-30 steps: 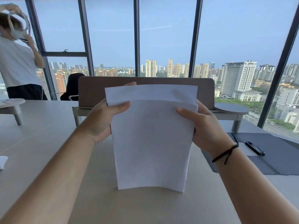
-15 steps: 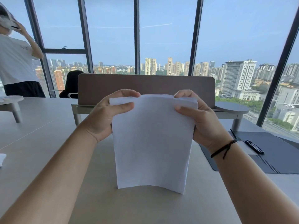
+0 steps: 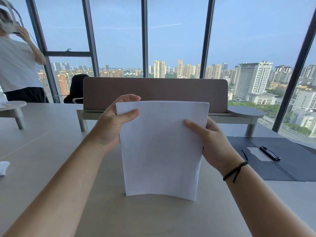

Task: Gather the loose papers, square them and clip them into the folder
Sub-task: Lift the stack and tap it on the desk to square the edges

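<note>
both hands grip the paper stack [image 3: 160, 151] upright on the table [image 3: 42, 147]: left hand [image 3: 112, 127] pinches the top left corner, thumb in front, fingers behind; right hand [image 3: 210, 142] clamps the right edge midway. head view only. bottom edge rests on the table, slightly bowed. step looks like squaring, gathering seems done. next probably calls for tapping the edges flush, then carrying the stack right to the open dark folder [image 3: 273, 159], which lies flat, near but apart. black clip [image 3: 270, 153] lies on the folder, its mechanism too small to read. sheet count unclear; fingers behind the paper hidden.
</note>
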A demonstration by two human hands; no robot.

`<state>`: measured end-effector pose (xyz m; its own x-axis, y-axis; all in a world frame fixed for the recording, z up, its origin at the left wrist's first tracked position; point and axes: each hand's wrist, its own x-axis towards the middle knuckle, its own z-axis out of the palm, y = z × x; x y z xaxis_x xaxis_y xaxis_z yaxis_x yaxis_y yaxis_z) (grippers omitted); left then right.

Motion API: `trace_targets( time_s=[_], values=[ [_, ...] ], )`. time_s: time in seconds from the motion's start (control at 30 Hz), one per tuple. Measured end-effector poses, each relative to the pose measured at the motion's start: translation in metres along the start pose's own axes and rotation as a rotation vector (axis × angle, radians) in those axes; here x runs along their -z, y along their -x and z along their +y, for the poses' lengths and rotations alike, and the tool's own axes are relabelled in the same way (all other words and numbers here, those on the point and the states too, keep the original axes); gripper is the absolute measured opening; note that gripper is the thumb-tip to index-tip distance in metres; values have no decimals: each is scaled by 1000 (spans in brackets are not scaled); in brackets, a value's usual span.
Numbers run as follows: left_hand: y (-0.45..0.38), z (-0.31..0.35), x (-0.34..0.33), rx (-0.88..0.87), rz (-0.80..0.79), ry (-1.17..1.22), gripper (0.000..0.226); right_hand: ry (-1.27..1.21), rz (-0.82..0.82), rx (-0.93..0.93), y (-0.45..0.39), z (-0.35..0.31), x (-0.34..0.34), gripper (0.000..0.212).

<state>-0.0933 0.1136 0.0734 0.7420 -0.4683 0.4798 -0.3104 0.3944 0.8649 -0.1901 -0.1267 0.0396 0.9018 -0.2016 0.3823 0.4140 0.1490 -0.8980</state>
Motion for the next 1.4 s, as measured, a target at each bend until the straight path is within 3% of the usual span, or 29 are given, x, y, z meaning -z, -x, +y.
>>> trace_targets(
  time_s=[0.1,0.23,0.4,0.53,0.67,0.73,0.97,1.1,1.3,1.4],
  values=[
    [12,-21,6,97,-12,-27,31,76,81,-90,11,18,5,25],
    [36,-65,16,317,-16,-117,64,116,91,-166,26,41,8,21],
    [27,-73,4,213,179,-106,35,156,136,-97,17,42,-6,7],
    [21,-65,9,174,141,-82,32,170,143,-52,6,37,0,20],
    [45,-100,18,298,100,-96,74,245,91,-224,25,76,12,21],
    [55,-113,21,339,74,-134,83,250,84,-267,32,91,16,22],
    [67,-133,27,323,92,-137,77,218,63,-285,39,105,20,19],
    [79,-147,25,344,79,-220,27,297,27,-322,53,126,25,23],
    [80,-147,25,378,107,-287,21,292,55,-350,52,126,23,19],
    [80,-137,21,436,101,-217,55,286,28,-382,53,119,26,19]
  ],
)
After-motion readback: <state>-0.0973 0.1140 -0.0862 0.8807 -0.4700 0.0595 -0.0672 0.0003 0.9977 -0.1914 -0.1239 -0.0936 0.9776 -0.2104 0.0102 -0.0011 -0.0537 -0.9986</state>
